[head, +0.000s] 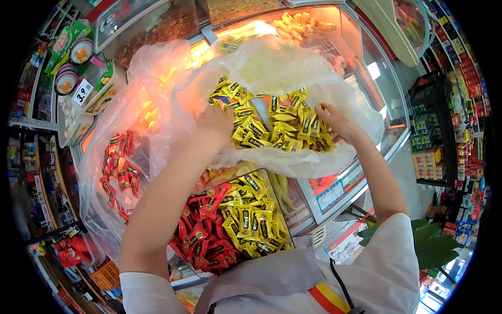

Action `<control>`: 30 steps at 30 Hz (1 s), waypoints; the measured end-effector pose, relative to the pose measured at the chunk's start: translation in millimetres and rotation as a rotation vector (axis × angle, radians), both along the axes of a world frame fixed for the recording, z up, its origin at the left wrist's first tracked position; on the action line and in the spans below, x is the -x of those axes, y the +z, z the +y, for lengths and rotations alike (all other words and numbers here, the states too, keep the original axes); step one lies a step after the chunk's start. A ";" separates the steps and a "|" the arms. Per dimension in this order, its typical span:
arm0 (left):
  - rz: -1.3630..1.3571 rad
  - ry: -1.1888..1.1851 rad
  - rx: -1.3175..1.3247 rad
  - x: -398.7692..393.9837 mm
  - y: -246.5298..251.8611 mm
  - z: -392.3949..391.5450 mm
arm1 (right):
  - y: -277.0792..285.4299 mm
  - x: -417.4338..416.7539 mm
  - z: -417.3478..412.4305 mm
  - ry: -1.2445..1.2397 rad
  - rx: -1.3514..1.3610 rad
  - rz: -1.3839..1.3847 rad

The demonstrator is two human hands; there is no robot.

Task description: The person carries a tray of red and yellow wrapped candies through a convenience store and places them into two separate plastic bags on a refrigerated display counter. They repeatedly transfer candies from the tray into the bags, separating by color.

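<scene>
A large clear plastic bag (pixel 282 161) lies spread on the glass display case, with many small yellow snack packets (pixel 255 131) inside it. My left hand (pixel 213 121) reaches into the bag at the left of these packets; blur and glare hide its fingers. At the right end of the pile, my right hand (pixel 333 119) has its fingertips against yellow packets; whether it grips one is hard to see. Close to my body, a clear tray (pixel 270 178) holds red packets (pixel 208 235) on the left and yellow packets (pixel 257 219) on the right.
Another plastic bag (pixel 94 188) with red packets (pixel 119 168) lies to the left. Clear food bins (pixel 157 31) stand at the back, and a price card (pixel 82 92) bears writing. Heated food (pixel 300 25) sits under the glass. Stocked shelves (pixel 466 114) line the right side.
</scene>
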State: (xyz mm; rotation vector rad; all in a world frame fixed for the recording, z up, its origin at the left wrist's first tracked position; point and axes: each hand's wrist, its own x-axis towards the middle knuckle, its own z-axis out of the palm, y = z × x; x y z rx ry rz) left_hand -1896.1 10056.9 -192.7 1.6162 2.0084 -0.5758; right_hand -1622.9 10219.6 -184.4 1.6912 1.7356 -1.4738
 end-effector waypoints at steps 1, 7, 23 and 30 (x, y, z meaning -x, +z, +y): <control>-0.045 0.033 -0.009 -9.5 -4.5 -4.0 | -2.8 -2.8 -5.7 -0.011 0.029 0.044; -0.507 0.232 0.091 -25.5 -9.3 -4.4 | -19.6 4.8 -42.8 -0.172 0.197 0.279; -0.666 0.180 -0.077 -38.2 -15.9 9.6 | -35.7 29.7 -69.2 -0.273 0.344 0.440; -0.876 0.253 -0.120 -35.0 -26.3 20.8 | -23.3 85.5 -93.5 -0.651 0.323 0.918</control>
